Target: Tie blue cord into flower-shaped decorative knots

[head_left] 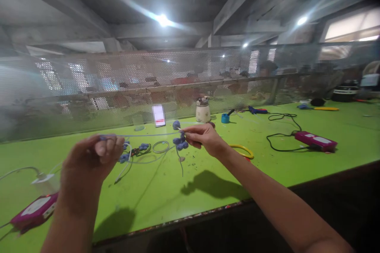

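Note:
My left hand [96, 152] is closed on one end of a blue-purple yarn strand [148, 135], which runs taut across to the right. My right hand [204, 137] pinches a small blue-purple yarn piece [181, 141] made of puffy, petal-like lobes. A round ball of the same colour [176, 125] sits just above the pinching fingers, and a loose tail hangs below. Behind my left hand, more blue yarn pieces [145, 147] lie on the table among thin cords. A coiled pale cord [160, 147] rests between the hands.
The green table [148, 193] meets a perforated screen [89, 99]. At the back stand a clear cup [138, 122], a phone [159, 116], a cream bottle [203, 111] and a blue pot [225, 118]. Magenta boxes [316, 141] with cables lie at both sides; a yellow ring [245, 151] is near my right forearm.

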Demonstrator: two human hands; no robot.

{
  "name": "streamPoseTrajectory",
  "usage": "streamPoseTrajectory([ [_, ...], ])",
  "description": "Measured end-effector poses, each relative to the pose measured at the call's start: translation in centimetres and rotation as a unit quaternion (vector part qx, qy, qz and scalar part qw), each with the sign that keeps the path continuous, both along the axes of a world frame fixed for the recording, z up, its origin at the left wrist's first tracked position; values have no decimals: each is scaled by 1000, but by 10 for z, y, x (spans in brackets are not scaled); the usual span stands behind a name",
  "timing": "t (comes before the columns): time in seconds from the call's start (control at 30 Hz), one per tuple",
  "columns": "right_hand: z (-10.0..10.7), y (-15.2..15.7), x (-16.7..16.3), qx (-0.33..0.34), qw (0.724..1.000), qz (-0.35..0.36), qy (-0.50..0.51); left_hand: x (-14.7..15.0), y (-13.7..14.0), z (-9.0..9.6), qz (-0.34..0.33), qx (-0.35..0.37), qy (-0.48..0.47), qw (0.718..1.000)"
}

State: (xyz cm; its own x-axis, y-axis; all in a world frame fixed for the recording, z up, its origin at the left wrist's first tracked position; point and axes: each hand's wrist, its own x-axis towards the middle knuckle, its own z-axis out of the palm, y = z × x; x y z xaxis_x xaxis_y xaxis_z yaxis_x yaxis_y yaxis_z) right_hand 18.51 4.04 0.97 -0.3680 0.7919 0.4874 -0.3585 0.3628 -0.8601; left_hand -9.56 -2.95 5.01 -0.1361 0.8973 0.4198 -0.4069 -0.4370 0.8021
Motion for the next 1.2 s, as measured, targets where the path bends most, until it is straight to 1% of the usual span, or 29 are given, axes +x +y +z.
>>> streamPoseTrajectory([
  [0.03, 1, -2, -1, 3, 1000, 16, -17, 4, -2, 4, -55, 48, -17, 997],
  [0.07, 2, -3, -2, 6, 999, 32, -33, 7, -1, 7, -88, 81, -24, 993],
  [0.1, 3, -4, -2, 9, 998, 46, -48, 7, 3, 8, -101, 102, -14, 990],
  [0.13, 5, -5, -2, 15, 996, 57, -60, 6, 9, 6, -84, 100, 23, 991],
  [0.17, 6, -6, -3, 21, 995, 65, -68, 3, 17, 2, -56, 88, 83, 991],
  [0.2, 7, -6, -3, 27, 995, 71, -69, -1, 26, -4, 9, 46, 159, 986],
  [0.23, 7, -6, -3, 31, 995, 74, -65, -6, 33, -11, 81, 8, 235, 969],
  [0.27, 7, -6, -3, 32, 995, 74, -56, -11, 40, -19, 141, -30, 301, 943],
  [0.33, 6, -6, -3, 23, 996, 72, -40, -19, 46, -33, 162, -63, 324, 930],
  [0.4, 3, -6, -2, 14, 997, 72, -38, -20, 42, -40, 141, -73, 313, 936],
  [0.43, 2, -7, -1, 13, 997, 70, -38, -18, 37, -40, 123, -70, 302, 943],
  [0.53, -2, -7, 3, 16, 998, 55, -29, 0, 18, -27, 57, -23, 244, 968],
  [0.57, -3, -7, 4, 15, 998, 48, -24, 8, 14, -22, 34, 4, 210, 977],
  [0.6, -4, -7, 5, 12, 999, 43, -20, 16, 12, -17, -20, 32, 135, 990],
  [0.63, -5, -7, 6, 9, 999, 40, -18, 25, 12, -13, -61, 46, 86, 993],
  [0.67, -7, -7, 6, 8, 999, 39, -16, 33, 16, -10, -71, 47, 73, 994],
  [0.7, -8, -7, 6, 8, 999, 39, -16, 39, 21, -10, -73, 40, 111, 990],
  [0.73, -9, -7, 6, 9, 999, 38, -17, 45, 29, -11, -50, 23, 182, 982],
  [0.77, -10, -7, 6, 9, 999, 36, -20, 49, 37, -13, -7, 10, 261, 965],
  [0.8, -10, -7, 6, 8, 999, 34, -26, 51, 44, -16, 48, -3, 339, 940],
  [0.83, -11, -7, 5, 6, 999, 32, -33, 53, 51, -19, 92, -10, 386, 918],
  [0.87, -11, -6, 5, 2, 999, 29, -39, 53, 55, -22, 106, -15, 406, 908],
  [0.9, -12, -6, 5, -2, 999, 26, -42, 52, 57, -24, 105, -18, 417, 903],
  [0.93, -12, -6, 5, -5, 999, 22, -42, 52, 57, -24, 89, -20, 420, 903],
  [1.0, -12, -5, 4, -14, 999, 13, -34, 52, 50, -23, 32, -16, 416, 909],
  [1.07, -13, -3, 3, -25, 999, 5, -24, 56, 40, -19, -46, 7, 368, 929],
  [1.1, -14, -3, 2, -32, 999, 2, -22, 60, 36, -18, -98, 21, 307, 946],
  [1.13, -15, -3, 1, -39, 999, -2, -20, 65, 33, -17, -135, 27, 239, 961],
  [1.2, -17, -2, -2, -51, 999, -12, -13, 76, 32, -17, -173, 10, 108, 979],
])
